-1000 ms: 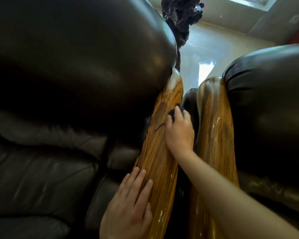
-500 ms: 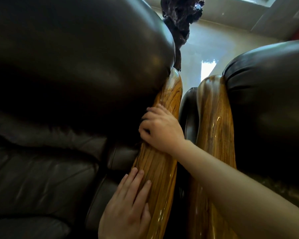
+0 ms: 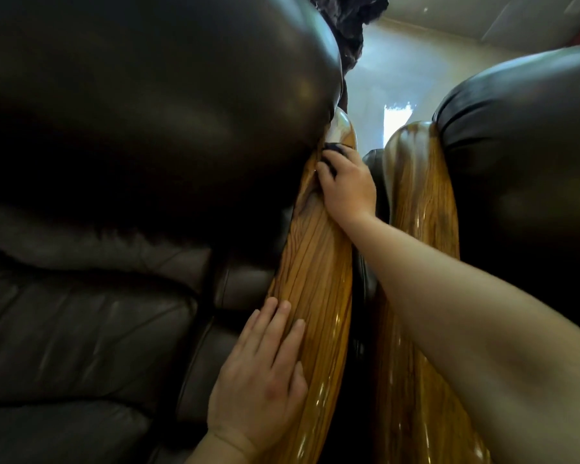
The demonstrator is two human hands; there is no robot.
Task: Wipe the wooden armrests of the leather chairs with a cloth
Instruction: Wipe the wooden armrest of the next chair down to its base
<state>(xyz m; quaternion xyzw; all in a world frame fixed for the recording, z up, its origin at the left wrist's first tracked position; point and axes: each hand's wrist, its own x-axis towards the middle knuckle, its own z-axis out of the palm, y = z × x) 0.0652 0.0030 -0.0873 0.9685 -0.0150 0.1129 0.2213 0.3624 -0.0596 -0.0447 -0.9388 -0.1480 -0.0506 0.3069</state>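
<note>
A dark brown leather chair [image 3: 121, 155] fills the left of the frame. At lower centre the left hand [image 3: 260, 380] lies flat, fingers spread, on its glossy golden wooden armrest [image 3: 315, 279]. Higher up, the right hand [image 3: 349, 185] clamps a small dark cloth [image 3: 434, 149] against that armrest. At right stands a second wooden armrest [image 3: 419, 229].
</note>
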